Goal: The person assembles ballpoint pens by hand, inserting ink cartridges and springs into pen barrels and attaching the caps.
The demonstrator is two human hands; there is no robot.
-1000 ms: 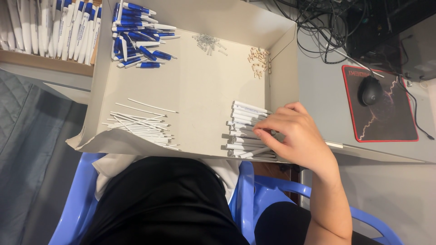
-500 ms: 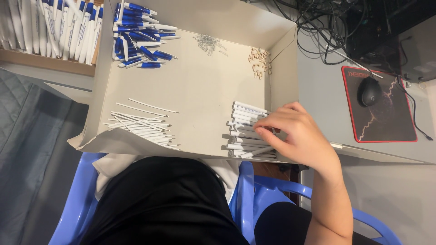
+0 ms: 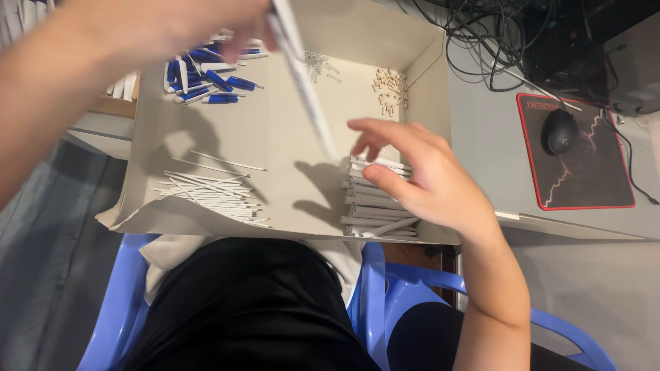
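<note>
My left hand (image 3: 206, 20) is raised close to the camera at the top of the view, blurred, and grips a white pen barrel (image 3: 302, 82) that slants down toward the box. My right hand (image 3: 419, 178) hovers with fingers spread over a pile of white pen barrels (image 3: 375, 203) at the right side of a shallow cardboard box (image 3: 289, 144). It holds nothing. Thin white ink refills (image 3: 213, 192) lie in a heap at the box's near left. Blue pen caps (image 3: 206, 79) are piled at its far left.
Small springs (image 3: 317, 63) and tan tips (image 3: 390, 88) lie at the box's far side. A black mouse (image 3: 559, 130) sits on a red-edged mat (image 3: 584, 165) to the right, below tangled cables (image 3: 495, 34). Blue plastic chairs (image 3: 371, 302) stand under me.
My left arm has come into view at the top, holding a white barrel. My right hand has lifted off the barrel pile and spread its fingers.
</note>
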